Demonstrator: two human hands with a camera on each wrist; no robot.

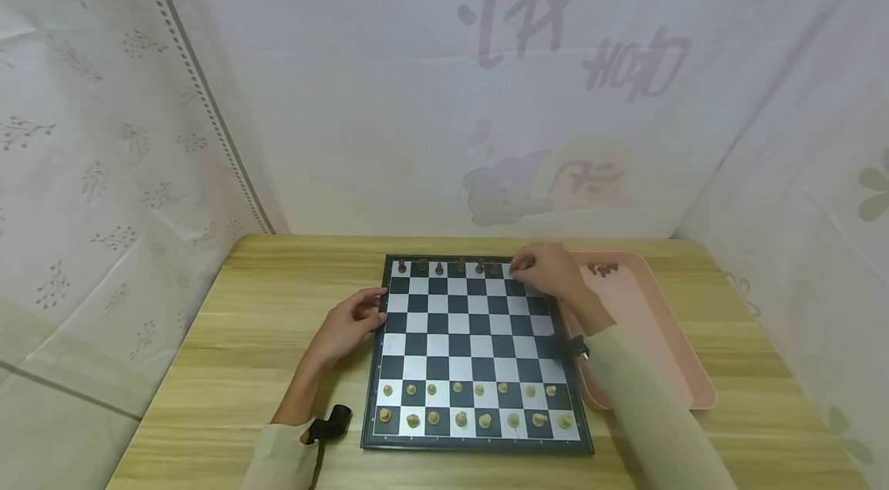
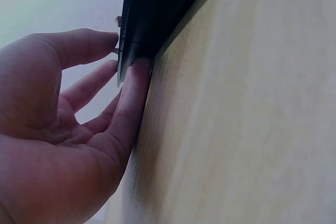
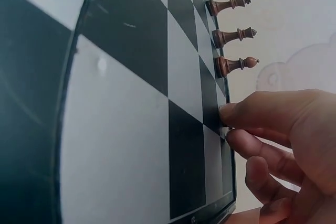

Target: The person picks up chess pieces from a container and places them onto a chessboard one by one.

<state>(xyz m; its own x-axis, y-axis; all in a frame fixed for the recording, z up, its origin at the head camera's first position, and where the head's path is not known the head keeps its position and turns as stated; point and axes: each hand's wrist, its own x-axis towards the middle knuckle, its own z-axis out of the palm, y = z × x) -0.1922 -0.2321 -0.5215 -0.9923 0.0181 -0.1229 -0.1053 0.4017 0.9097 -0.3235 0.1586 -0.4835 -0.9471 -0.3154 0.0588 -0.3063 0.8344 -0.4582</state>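
A person's right hand (image 1: 552, 270) is reaching over the far right corner of a chessboard (image 1: 458, 345), just beside a row of 6 dark chess pieces (image 1: 461, 266) that are standing along the board's far edge. Its fingers (image 3: 262, 111) are bending close together near the board's surface; because the tips are covering the spot, it is hard to tell whether they are pinching a piece. The left hand (image 1: 347, 324) is gripping the board's left edge, its thumb lying at the upper rim and a finger pressing lower down, near the worktop (image 1: 243, 336). On the board's near side, 16 light chess pieces (image 1: 461, 419) are filling 2 rows of 8. To the right of the board, a pink tray (image 1: 656, 320) is holding a small cluster of dark pieces at its far end. Beige sleeves (image 1: 646, 378) are covering both forearms, and pale printed fabric (image 1: 389, 89) is hanging behind the board.
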